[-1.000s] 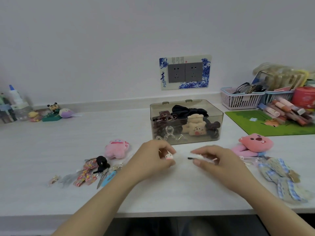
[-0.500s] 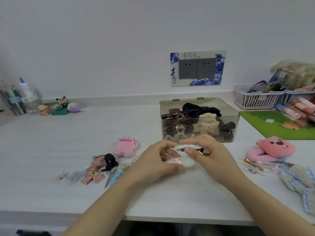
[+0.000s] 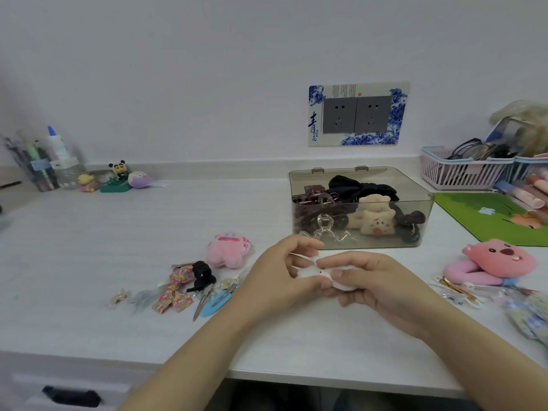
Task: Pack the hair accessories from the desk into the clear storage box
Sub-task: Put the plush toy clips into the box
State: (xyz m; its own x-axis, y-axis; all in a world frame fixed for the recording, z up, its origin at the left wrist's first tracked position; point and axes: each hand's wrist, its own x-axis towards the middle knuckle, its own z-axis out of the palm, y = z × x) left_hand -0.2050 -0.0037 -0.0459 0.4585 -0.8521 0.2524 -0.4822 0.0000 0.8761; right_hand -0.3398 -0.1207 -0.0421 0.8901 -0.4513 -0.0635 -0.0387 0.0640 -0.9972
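- The left hand (image 3: 278, 277) and right hand (image 3: 376, 287) are bare: no gloves, rings or bracelets show on them.
- Both forearms are uncovered from the wrists to the bottom edge of the view; no sleeve or cuff shows.
- No watch or band sits on either wrist.
- The fingernails (image 3: 337, 273) are short and look unpainted.

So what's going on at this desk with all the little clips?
A person is tidying hair accessories into the clear smoky plastic storage box, which has scrunchies and claw clips inside. Both the left hand and the right hand pinch a small white fluffy hair clip just in front of it. More clips and a pink plush clip lie on the white desk.
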